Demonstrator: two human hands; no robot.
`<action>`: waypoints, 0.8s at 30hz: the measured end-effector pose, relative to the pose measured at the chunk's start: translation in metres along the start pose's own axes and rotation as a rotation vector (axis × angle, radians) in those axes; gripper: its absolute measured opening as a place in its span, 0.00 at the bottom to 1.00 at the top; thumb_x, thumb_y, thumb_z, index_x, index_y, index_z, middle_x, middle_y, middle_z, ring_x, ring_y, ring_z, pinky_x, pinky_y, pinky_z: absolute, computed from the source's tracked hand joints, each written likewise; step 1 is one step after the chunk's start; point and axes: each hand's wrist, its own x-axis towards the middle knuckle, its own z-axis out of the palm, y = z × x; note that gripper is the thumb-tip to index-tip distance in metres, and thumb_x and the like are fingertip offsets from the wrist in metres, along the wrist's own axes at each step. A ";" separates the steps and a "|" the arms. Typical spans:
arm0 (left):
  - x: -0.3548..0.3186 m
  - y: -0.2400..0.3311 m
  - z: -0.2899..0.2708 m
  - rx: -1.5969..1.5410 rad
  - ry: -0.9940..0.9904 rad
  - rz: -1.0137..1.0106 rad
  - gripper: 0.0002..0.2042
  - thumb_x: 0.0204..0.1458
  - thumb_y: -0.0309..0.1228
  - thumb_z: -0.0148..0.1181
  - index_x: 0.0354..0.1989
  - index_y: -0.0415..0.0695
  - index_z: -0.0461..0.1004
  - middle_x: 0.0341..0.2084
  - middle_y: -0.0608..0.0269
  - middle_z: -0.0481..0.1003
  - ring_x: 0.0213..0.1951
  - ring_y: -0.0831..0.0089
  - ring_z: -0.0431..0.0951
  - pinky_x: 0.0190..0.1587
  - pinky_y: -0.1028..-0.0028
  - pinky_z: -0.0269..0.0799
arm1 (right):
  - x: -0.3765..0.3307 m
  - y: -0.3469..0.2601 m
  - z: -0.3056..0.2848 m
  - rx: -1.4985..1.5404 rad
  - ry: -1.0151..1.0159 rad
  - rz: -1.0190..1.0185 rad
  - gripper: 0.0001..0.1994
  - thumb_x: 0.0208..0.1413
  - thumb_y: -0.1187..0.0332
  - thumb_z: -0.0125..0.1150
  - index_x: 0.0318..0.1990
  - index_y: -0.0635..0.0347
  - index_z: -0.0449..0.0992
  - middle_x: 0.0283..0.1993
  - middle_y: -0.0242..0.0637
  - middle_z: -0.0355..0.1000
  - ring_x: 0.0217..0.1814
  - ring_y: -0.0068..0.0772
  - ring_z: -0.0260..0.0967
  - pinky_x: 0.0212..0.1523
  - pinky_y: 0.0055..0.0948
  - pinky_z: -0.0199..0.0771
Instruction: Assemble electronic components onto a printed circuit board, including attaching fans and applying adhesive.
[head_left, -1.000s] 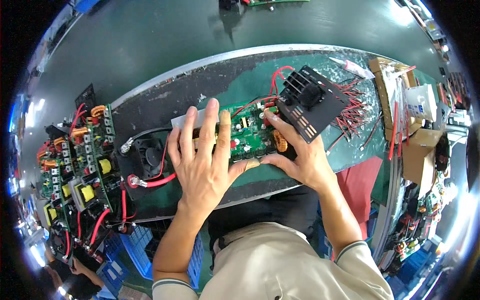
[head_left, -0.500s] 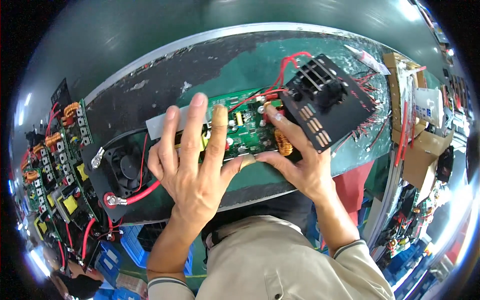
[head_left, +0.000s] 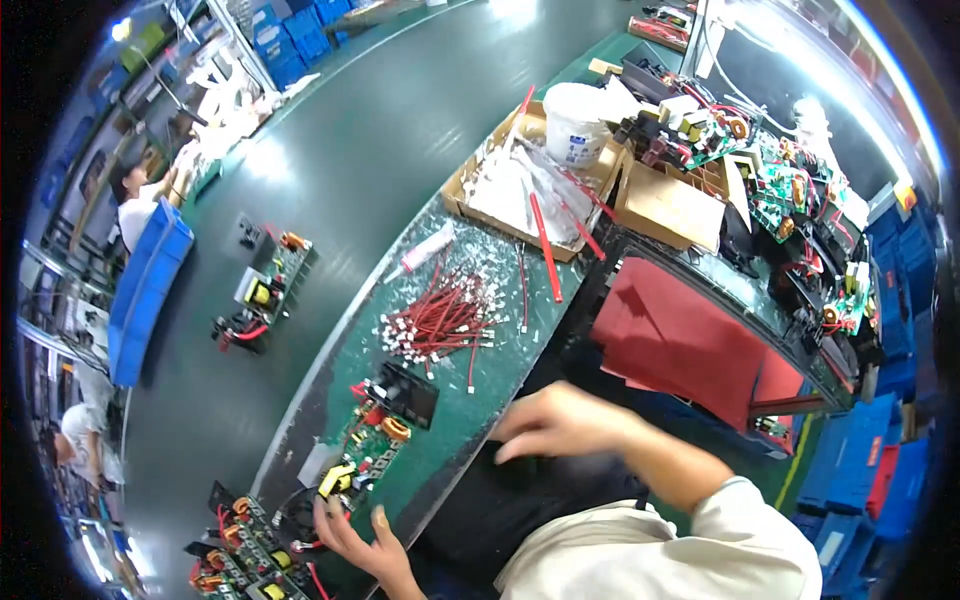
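Note:
On the green bench lies a green circuit board [head_left: 378, 446] with a copper-wound coil, a yellow transformer and a black end panel [head_left: 408, 396] at its far end. My left hand [head_left: 358, 545] is at the board's near end, fingers spread by the yellow transformer [head_left: 337, 480]; whether they touch it I cannot tell. A black fan [head_left: 298, 515] sits just beside that hand, partly hidden. My right hand [head_left: 565, 420], slightly blurred, hovers past the bench's edge with fingers loosely bent and apart, nothing visible in it.
Short red wires [head_left: 445, 315] with white connectors lie heaped beyond the board, near a white tube [head_left: 428, 247]. A cardboard tray [head_left: 470, 205] and white bucket [head_left: 575, 125] stand farther off. More boards [head_left: 240, 545] crowd the near left; another board [head_left: 275, 280] rides the green belt.
The view has swung right. My right hand has left the board and moved off to the right past the bench edge. My left hand stays by the board's near end.

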 end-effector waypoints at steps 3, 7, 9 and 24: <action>-0.035 -0.009 -0.005 -0.011 -0.019 -0.110 0.18 0.59 0.25 0.59 0.58 0.36 0.70 0.57 0.45 0.66 0.60 0.50 0.67 0.60 0.56 0.64 | -0.035 0.010 -0.062 -0.247 0.556 0.239 0.19 0.50 0.70 0.70 0.51 0.58 0.79 0.44 0.43 0.77 0.41 0.35 0.78 0.40 0.30 0.78; -0.035 -0.010 0.008 -0.022 0.022 -0.083 0.15 0.58 0.26 0.60 0.53 0.35 0.71 0.52 0.46 0.69 0.55 0.49 0.70 0.57 0.56 0.66 | 0.000 0.009 -0.107 -1.094 0.777 -0.049 0.28 0.45 0.75 0.70 0.58 0.52 0.73 0.58 0.50 0.68 0.54 0.49 0.72 0.53 0.39 0.74; -0.030 -0.006 0.010 -0.040 0.031 -0.124 0.15 0.58 0.26 0.60 0.52 0.35 0.71 0.52 0.46 0.69 0.55 0.49 0.70 0.57 0.56 0.66 | 0.033 0.030 -0.121 -1.259 0.639 -0.264 0.25 0.44 0.74 0.70 0.54 0.52 0.75 0.61 0.52 0.64 0.61 0.56 0.65 0.59 0.43 0.69; -0.029 0.003 0.015 0.082 0.070 -0.178 0.13 0.58 0.27 0.59 0.49 0.34 0.72 0.49 0.46 0.71 0.51 0.49 0.73 0.53 0.55 0.68 | 0.099 0.071 -0.183 -0.437 1.005 0.029 0.10 0.55 0.67 0.65 0.42 0.62 0.81 0.36 0.45 0.80 0.37 0.38 0.78 0.41 0.34 0.76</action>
